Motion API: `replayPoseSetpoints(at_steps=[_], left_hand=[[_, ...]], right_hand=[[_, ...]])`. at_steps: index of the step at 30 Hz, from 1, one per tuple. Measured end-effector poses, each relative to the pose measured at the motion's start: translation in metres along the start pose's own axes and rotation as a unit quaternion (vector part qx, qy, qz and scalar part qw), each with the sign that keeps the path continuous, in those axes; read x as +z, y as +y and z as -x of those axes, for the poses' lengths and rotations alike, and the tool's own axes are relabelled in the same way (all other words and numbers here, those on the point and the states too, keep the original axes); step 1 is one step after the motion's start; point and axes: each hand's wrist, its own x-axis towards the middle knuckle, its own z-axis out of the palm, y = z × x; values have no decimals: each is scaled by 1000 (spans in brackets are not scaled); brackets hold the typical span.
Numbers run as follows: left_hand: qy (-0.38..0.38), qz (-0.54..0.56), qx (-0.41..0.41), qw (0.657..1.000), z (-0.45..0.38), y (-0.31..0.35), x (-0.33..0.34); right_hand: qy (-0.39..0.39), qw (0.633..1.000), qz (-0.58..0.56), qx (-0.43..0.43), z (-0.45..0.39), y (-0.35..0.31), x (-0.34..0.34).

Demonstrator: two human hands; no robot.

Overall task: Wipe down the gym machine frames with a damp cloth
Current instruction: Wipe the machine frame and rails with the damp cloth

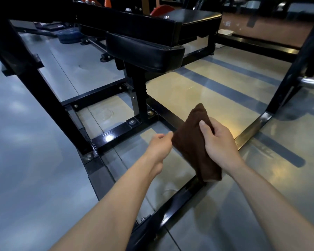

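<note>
The right hand [219, 142] grips a folded dark brown cloth [194, 142], thumb laid across its upper face and the other fingers curled round behind, so that the cloth stands up out of the fist to a blunt peak and hangs down past the wrist to a squared lower corner. The left hand [160, 144] is just beside the cloth's left edge, fingers loosely curled with the tips touching or almost touching the fabric; whether they actually pinch it cannot be told. Both bare forearms reach in from the bottom of the view.

The cloth is held in the air above the black steel base frame [116, 133] of a gym machine, over the spot where a floor-level cross tube meets a long rail running towards the viewer. Bolted plates join the tubes at their corners. From the joint ahead of the hands a black post [138, 87] rises to a black padded seat [145, 51], with a second black pad [198, 19] behind and above it. A slanted black upright [295, 60] stands at the right. The floor [216, 87] is glossy, grey and tan with darker stripes. Far back on the left lie dark weight plates [69, 35]
</note>
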Motion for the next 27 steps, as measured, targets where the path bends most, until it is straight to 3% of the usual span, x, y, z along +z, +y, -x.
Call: replayPoseSetpoints(at_steps=[3, 6, 10, 14, 16, 21, 23, 27], left_hand=[[-106, 48, -68, 991, 4, -3, 3], [-162, 170, -73, 969, 5, -2, 3], [-100, 189, -18, 977, 1, -2, 5], [-80, 199, 6, 977, -1, -5, 3], [-93, 193, 19, 977, -1, -6, 4], [-96, 212, 25, 972, 2, 0, 4], [-92, 219, 22, 971, 4, 3, 4], [-69, 194, 3, 978, 5, 2, 7]], right_hand=[[-6, 1000, 30, -4, 2, 4, 16], [-53, 997, -46, 44, 2, 0, 29], [-107, 975, -155, 118, 4, -7, 26], [-5, 998, -22, 54, 3, -1, 22], [12, 999, -8, 38, 4, 0, 20], [-141, 969, -88, 185, -1, 6, 12], [-171, 958, -133, 190, 0, 8, 12], [-93, 979, -136, 122, 1, 7, 17]])
